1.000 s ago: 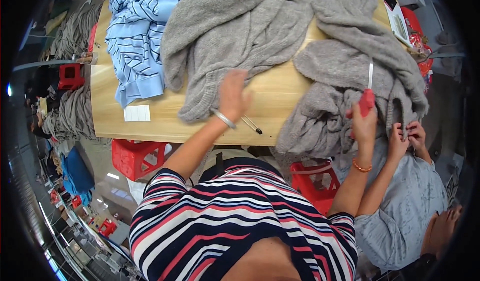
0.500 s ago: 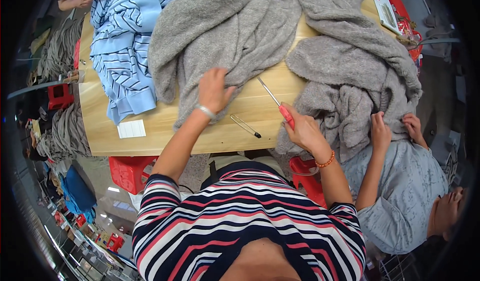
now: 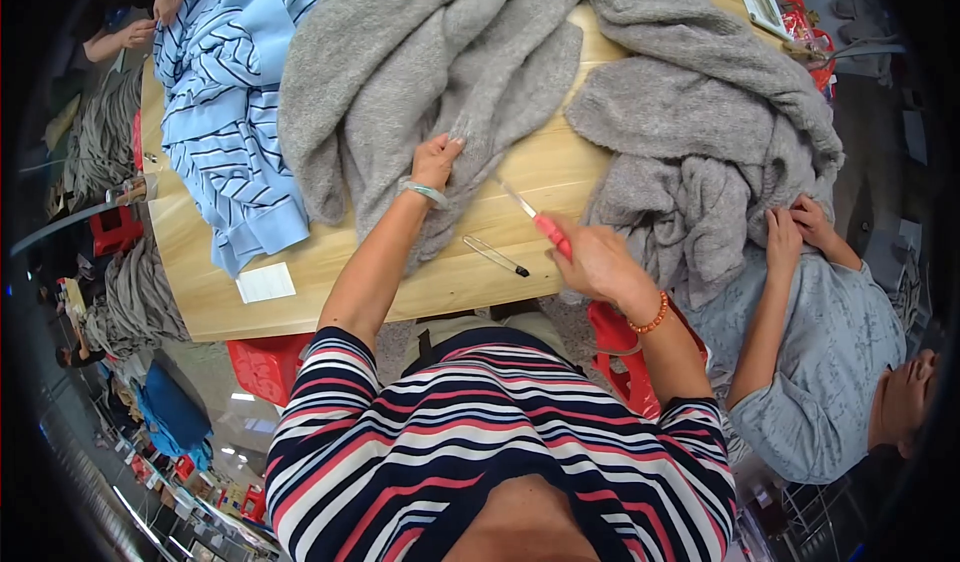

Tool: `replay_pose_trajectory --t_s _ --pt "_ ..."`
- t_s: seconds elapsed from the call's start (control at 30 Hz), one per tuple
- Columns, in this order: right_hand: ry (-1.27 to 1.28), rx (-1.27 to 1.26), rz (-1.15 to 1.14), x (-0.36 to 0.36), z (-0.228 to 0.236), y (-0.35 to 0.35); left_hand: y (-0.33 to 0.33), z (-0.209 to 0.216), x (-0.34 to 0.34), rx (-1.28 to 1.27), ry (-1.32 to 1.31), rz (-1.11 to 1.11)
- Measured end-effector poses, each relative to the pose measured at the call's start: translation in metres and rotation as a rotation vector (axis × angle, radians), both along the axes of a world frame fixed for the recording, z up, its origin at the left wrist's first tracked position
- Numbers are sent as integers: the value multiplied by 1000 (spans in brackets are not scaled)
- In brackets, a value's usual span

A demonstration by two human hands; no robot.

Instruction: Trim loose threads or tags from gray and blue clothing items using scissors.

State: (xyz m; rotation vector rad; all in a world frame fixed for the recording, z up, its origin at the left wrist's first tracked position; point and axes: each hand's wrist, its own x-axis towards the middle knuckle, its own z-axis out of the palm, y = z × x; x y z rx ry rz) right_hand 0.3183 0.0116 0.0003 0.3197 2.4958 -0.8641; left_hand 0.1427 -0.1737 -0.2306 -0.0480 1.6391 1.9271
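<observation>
By the near edge of the table [image 3: 560,172], your right hand [image 3: 600,264] is gripping a red-handled tool [image 3: 553,234]. Farther in, your left hand [image 3: 436,162] is pinching the grey knit [image 3: 400,92], which is lying rumpled back from that edge. It should be handling soft, limp and stretchy; gathered folds probably offer surer hold.

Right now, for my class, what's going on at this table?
The person's left hand pinches a fuzzy grey knitted garment on a pale wooden table. The right hand holds a red-handled tool with a slim metal shaft, its tip near that garment. At right, a co-worker's hands touch bunched grey knitwear.
</observation>
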Motion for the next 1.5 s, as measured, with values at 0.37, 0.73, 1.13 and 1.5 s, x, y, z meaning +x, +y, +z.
replay_pose_trajectory --t_s 0.37,0.73,1.13,1.5 --pt "-177 -53 236 -3 1 -26 -20 8 -2 -21 -251 -47" --pt "22 -32 108 28 -14 -29 -106 99 31 -1041 652 -417" --pt "-78 8 277 14 6 -50 -95 27 78 -4 -10 298" --pt "82 22 147 15 -5 -39 -86 105 136 -157 198 -474"
